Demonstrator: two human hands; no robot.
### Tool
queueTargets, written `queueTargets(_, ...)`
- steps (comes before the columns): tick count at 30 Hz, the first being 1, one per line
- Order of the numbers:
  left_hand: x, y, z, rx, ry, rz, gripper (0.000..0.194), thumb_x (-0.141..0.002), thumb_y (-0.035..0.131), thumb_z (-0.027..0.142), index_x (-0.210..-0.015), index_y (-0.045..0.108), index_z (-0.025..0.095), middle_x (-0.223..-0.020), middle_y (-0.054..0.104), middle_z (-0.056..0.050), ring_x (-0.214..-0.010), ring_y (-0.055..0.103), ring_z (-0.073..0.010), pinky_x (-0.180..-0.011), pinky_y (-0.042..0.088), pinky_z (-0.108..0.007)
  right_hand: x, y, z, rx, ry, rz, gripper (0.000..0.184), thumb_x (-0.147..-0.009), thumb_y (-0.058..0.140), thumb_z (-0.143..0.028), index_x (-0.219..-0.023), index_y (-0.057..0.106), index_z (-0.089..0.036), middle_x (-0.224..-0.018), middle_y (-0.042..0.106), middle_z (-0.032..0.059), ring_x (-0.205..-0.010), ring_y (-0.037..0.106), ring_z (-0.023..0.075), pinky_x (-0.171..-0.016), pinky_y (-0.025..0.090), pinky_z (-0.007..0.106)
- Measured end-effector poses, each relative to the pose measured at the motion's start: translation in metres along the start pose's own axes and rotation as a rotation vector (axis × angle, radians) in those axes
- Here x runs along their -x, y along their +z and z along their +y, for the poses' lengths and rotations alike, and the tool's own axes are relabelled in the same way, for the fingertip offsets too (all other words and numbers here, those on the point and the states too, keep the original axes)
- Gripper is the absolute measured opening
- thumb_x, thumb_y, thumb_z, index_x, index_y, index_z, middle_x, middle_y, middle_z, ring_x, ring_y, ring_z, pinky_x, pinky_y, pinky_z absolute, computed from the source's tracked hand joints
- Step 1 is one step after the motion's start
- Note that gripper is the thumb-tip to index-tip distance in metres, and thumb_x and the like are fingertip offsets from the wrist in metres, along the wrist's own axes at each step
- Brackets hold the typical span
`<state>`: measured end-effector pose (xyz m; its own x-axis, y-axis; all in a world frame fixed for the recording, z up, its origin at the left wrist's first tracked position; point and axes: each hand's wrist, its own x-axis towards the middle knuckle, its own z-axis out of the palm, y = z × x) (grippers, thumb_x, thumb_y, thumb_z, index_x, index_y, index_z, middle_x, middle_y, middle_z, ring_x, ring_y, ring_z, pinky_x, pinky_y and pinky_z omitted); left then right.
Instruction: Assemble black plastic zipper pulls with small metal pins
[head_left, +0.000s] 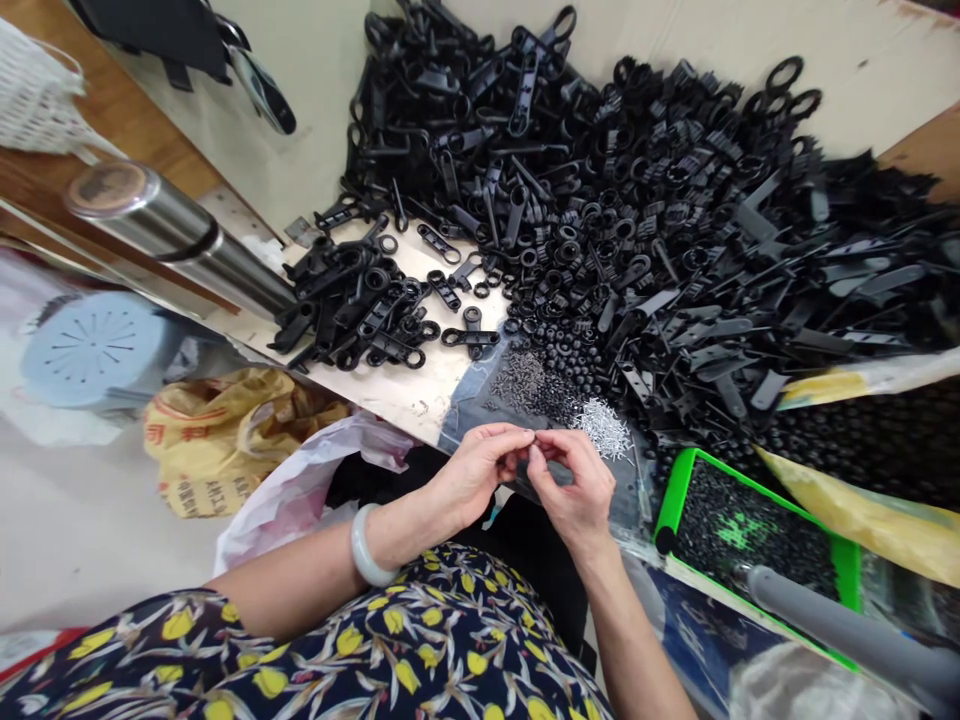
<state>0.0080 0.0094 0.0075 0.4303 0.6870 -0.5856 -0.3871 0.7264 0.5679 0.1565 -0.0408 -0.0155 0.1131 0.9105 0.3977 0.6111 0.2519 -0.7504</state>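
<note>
My left hand [480, 465] and my right hand [574, 480] meet at the fingertips over the table's front edge. Both are closed in a pinch, and what lies between them is too small and hidden to name. Just beyond the fingers is a little heap of silvery pins [602, 428]. Beside it, on a dark sheet [459, 412], lie tiny dark parts [517, 375] and round black beads [571, 350].
A large pile of black plastic parts [570, 190] covers the table's back and right. A smaller heap of black pieces [367, 300] lies left, near a steel flask [187, 240]. At right stands a green tray [679, 480] of black bits. Bags [217, 430] hang at left.
</note>
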Motion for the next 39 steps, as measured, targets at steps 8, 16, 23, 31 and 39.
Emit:
queueTargets(8, 0.001, 0.004, -0.003, 0.023, -0.004, 0.017, 0.022, -0.067, 0.086, 0.03, -0.067, 0.07, 0.015, -0.065, 0.058, 0.002, -0.059, 0.043, -0.0079, -0.06, 0.031, -0.026, -0.001, 0.001, 0.004, 0.05, -0.022, 0.0, 0.018, -0.093, 0.064, -0.017, -0.109, 0.067, -0.025, -0.091, 0.07, 0.004, -0.077, 0.068, 0.017, -0.069, 0.062, 0.032)
queueTargets(16, -0.002, 0.004, -0.005, -0.006, -0.027, 0.005, 0.03, -0.07, 0.088, 0.038, -0.079, 0.074, 0.013, -0.068, 0.058, 0.001, -0.059, 0.046, -0.0074, -0.056, 0.031, -0.023, -0.007, 0.001, 0.006, 0.024, -0.001, -0.002, 0.016, -0.091, 0.064, -0.014, -0.104, 0.066, -0.024, -0.087, 0.067, 0.0013, -0.072, 0.063, 0.0147, -0.065, 0.056, 0.029)
queueTargets(23, -0.005, -0.01, 0.007, -0.426, 0.279, 0.081, 0.028, -0.09, 0.071, 0.043, -0.093, 0.077, 0.016, -0.077, 0.068, -0.004, -0.06, 0.052, -0.0108, -0.056, 0.039, -0.024, -0.007, -0.004, 0.011, 0.004, 0.039, -0.002, 0.014, -0.091, 0.065, -0.017, -0.103, 0.066, -0.024, -0.084, 0.065, 0.0009, -0.07, 0.061, 0.0152, -0.066, 0.055, 0.03)
queueTargets(31, -0.058, -0.045, 0.104, -1.841, 0.803, 0.317, 0.036, -0.102, 0.054, 0.028, -0.134, 0.065, 0.016, -0.104, 0.075, -0.013, -0.091, 0.071, -0.0253, -0.082, 0.054, -0.036, -0.005, -0.004, 0.017, -0.065, -0.005, 0.006, 0.018, -0.09, 0.065, -0.013, -0.105, 0.067, -0.023, -0.083, 0.064, 0.0002, -0.067, 0.061, 0.0139, -0.064, 0.054, 0.029)
queueTargets(39, -0.076, -0.031, 0.12, -2.091, 0.532, 0.249, 0.043, -0.094, 0.05, 0.022, -0.135, 0.064, 0.024, -0.103, 0.077, -0.012, -0.096, 0.074, -0.0298, -0.083, 0.054, -0.039, 0.002, -0.003, 0.012, -0.1, 0.029, -0.02, 0.018, -0.091, 0.064, -0.014, -0.105, 0.067, -0.023, -0.083, 0.063, 0.0002, -0.068, 0.06, 0.014, -0.065, 0.053, 0.03)
